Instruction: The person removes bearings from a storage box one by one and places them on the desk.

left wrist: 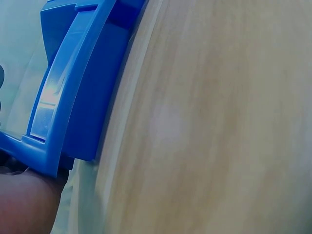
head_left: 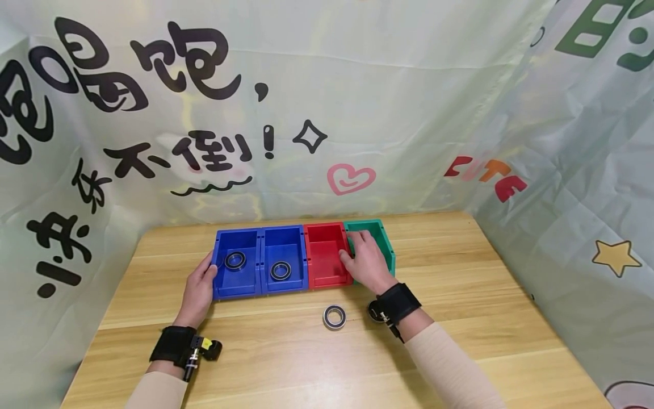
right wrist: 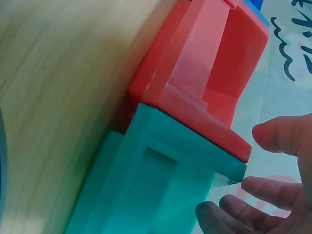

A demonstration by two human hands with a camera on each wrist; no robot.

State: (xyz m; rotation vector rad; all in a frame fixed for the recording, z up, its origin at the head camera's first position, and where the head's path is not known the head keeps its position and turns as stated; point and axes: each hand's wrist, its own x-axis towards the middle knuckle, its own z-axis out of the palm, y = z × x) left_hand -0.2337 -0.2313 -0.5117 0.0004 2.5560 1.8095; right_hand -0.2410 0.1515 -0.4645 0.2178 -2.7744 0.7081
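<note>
My left hand (head_left: 198,287) grips the left end of a row of joined plastic bins, at the leftmost blue bin (head_left: 222,284). In the left wrist view, its thumb (left wrist: 29,202) lies at that bin's corner. My right hand (head_left: 369,264) is over the boundary between the red bin (head_left: 327,272) and the green bin (head_left: 385,238), fingers spread and loosely bent. The right wrist view shows nothing between its thumb and fingers. One ball bearing (head_left: 235,253) lies in the leftmost blue bin, another ball bearing (head_left: 281,263) in the second blue bin (head_left: 283,241).
A loose ball bearing (head_left: 334,307) lies on the wooden table (head_left: 286,358) in front of the red bin. Printed cloth (head_left: 398,102) hangs behind the table and along both sides. Each wrist carries a black strap with a small camera.
</note>
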